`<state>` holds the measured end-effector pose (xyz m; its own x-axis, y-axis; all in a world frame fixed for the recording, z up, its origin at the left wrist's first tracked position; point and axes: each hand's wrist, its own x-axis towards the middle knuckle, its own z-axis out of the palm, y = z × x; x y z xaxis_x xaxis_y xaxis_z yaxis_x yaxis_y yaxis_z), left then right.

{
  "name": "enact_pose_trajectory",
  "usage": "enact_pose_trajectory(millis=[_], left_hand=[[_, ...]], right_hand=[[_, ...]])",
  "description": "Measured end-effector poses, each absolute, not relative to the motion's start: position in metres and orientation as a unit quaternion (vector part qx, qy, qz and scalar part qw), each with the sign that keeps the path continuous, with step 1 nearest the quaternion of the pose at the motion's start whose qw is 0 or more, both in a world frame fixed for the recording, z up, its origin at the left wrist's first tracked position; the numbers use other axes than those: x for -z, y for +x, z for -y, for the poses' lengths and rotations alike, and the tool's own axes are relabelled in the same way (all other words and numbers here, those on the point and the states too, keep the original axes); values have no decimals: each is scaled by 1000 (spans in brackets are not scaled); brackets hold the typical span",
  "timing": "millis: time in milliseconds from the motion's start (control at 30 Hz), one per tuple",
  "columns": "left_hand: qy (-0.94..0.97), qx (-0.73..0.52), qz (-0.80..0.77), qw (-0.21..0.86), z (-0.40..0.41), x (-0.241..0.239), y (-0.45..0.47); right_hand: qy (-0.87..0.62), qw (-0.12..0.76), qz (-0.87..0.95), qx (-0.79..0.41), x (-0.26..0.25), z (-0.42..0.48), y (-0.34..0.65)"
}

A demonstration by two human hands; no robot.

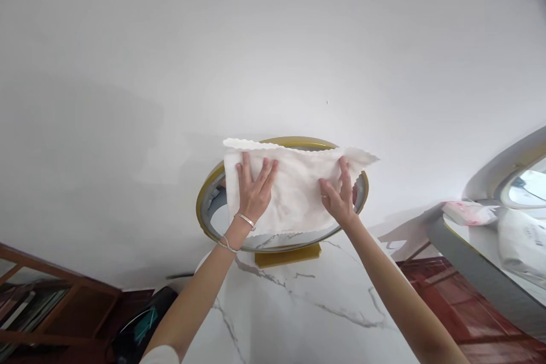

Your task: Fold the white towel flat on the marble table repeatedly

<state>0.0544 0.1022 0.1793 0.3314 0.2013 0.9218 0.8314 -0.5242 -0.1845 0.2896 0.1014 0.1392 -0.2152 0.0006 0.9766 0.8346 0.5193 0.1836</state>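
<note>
A round mirror with a gold rim (205,189) stands on a gold base (286,255) at the back of a white marble table (298,313), against a white wall. A white cloth (294,187) is spread over most of the mirror's face. My left hand (253,189) lies flat on the cloth's left part, fingers stretched out and apart, with bracelets on the wrist. My right hand (339,193) presses on the cloth's right part, fingers extended, a ring on one finger.
A wooden shelf with books (38,301) stands at the lower left, with a dark bin (140,324) beside the table. At the right a second table (482,261) carries white plastic packs (469,211) and another gold-rimmed mirror (522,187). The floor is red wood (469,318).
</note>
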Motion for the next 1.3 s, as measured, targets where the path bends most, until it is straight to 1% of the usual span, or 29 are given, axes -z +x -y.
enact_pose_trajectory(millis=[100, 167, 333, 533, 700, 900, 1033, 1167, 1300], left_hand=[[-752, 444, 327, 360, -103, -181, 58], [-752, 437, 331, 366, -102, -185, 61], [-715, 481, 390, 326, -101, -195, 62], [-658, 527, 427, 328, -100, -203, 52], [-633, 538, 424, 362, -100, -214, 64], [-682, 526, 387, 328, -107, -233, 97], [-746, 475, 347, 312, -109, -240, 135], [-795, 415, 294, 331, -112, -237, 172], [-804, 401, 280, 338, -112, -234, 175]], right_hand=[[-349, 497, 698, 379, -133, -103, 281], [-375, 481, 705, 361, -133, -104, 273], [-402, 495, 675, 370, -153, -107, 242], [-391, 496, 683, 367, -178, -110, 214], [-418, 535, 642, 357, -183, -113, 214], [-410, 602, 609, 315, -180, -118, 232], [-435, 659, 527, 313, -168, -119, 255], [-459, 719, 438, 282, -147, -122, 279], [-442, 743, 428, 261, -140, -128, 286]])
